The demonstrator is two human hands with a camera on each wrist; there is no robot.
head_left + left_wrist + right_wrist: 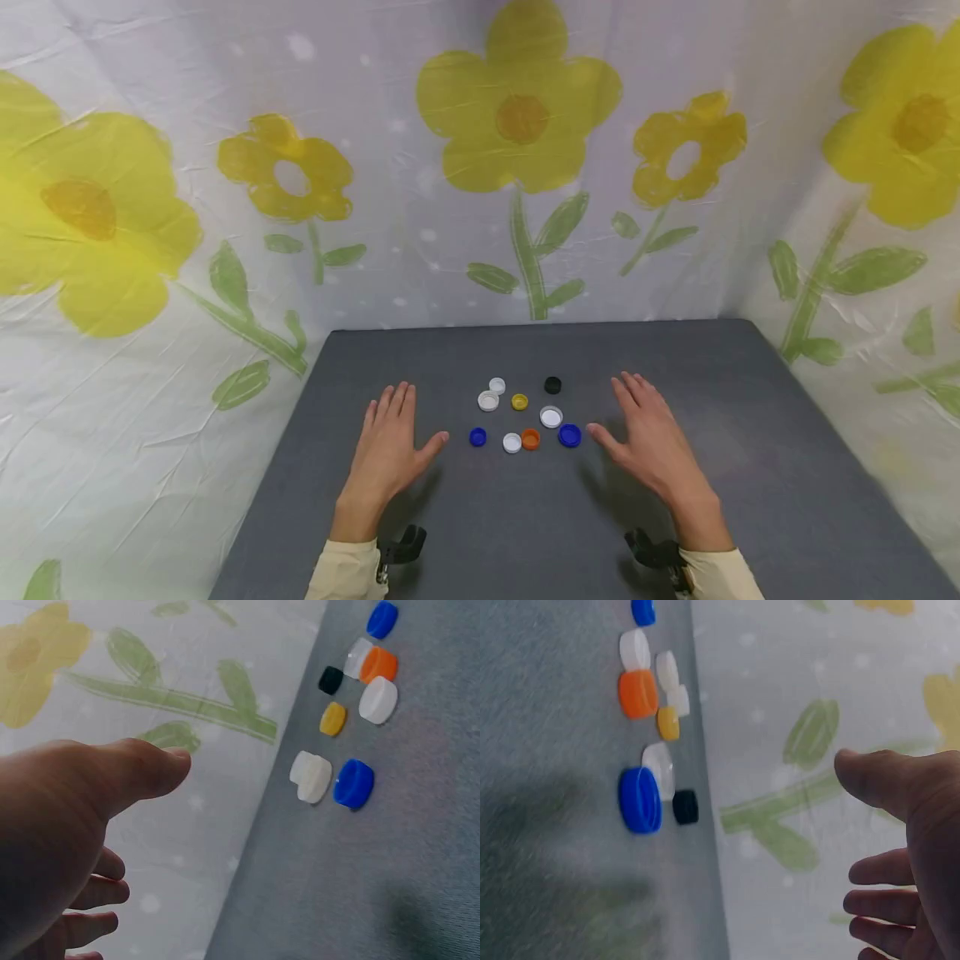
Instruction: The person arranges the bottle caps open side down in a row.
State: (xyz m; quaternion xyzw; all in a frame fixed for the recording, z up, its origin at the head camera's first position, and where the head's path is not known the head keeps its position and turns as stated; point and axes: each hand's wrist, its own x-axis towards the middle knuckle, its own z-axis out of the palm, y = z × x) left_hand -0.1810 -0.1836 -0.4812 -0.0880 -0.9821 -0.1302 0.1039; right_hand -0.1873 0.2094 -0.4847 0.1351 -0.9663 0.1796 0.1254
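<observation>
Several bottle caps lie scattered between the two hands. They include a small blue cap (pixel 477 437), a larger blue cap (pixel 569 435), an orange cap (pixel 530 439) touching a white cap (pixel 512 443), a yellow cap (pixel 520 402) and a black cap (pixel 552 385). More white caps (pixel 488 402) lie at the back left and a whitish one (pixel 551 417) at the right. My left hand (pixel 390 450) hovers left of the small blue cap, fingers straight, thumb spread. My right hand (pixel 651 442) is held likewise, its thumb near the larger blue cap. Neither hand holds anything.
The caps are on a dark grey table (pixel 420 358). A pale curtain (pixel 390 250) painted with yellow flowers surrounds its back and sides. Each wrist wears a black camera mount, the left one (pixel 405 544) and the right one (pixel 651 550), below cream sleeves.
</observation>
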